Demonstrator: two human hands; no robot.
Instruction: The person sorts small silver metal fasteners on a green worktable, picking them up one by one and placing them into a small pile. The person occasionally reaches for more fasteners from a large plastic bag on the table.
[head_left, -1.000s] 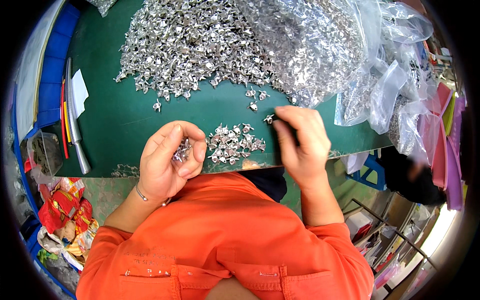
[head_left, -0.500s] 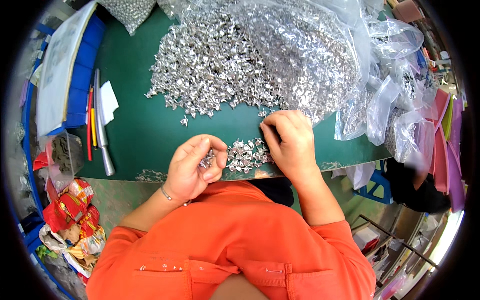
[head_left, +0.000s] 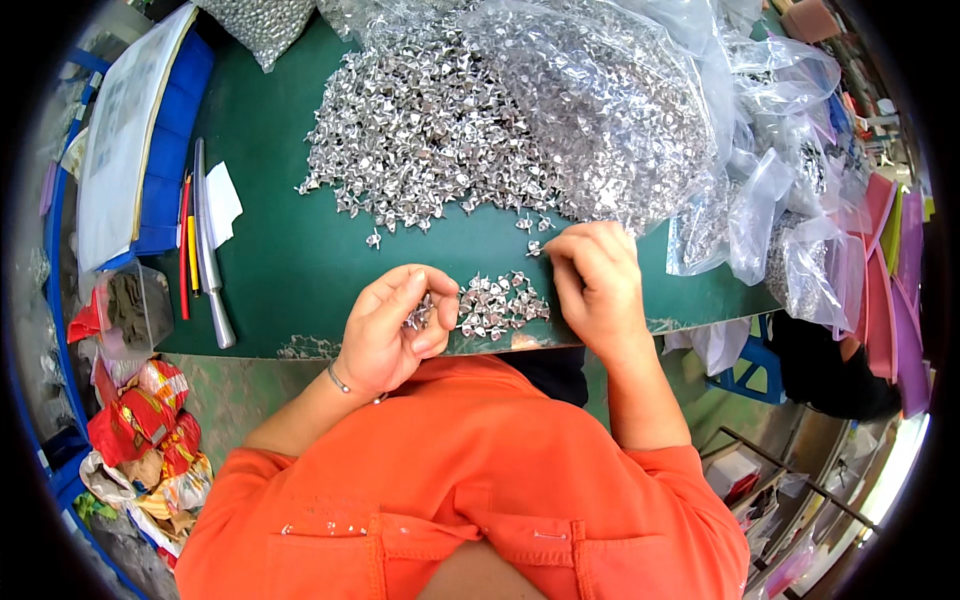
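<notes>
My left hand (head_left: 388, 330) is curled near the table's front edge, with several small silver metal parts (head_left: 420, 312) cupped in its fingers. To its right lies a small heap of the same shiny parts (head_left: 492, 304). Beyond that heap, my right hand (head_left: 605, 280) is closed in a pinch, thumb and forefinger together. At its fingertips shows a single small silver part (head_left: 534, 248). A couple of loose parts (head_left: 525, 224) lie just beyond it, near the edge of a large pile of silver parts (head_left: 420, 130).
A clear plastic bag (head_left: 620, 110) covers the pile's right side, with more bags (head_left: 790, 200) farther right. At left are a blue bin (head_left: 170, 150), a metal rod (head_left: 208, 250), red (head_left: 184, 250) and yellow pencils (head_left: 193, 255). The green tabletop (head_left: 290, 270) ends just before my body.
My right hand has shifted a little to the right, away from the small heap, and a single silver part now shows at its fingertips. My left hand stays curled around its parts.
</notes>
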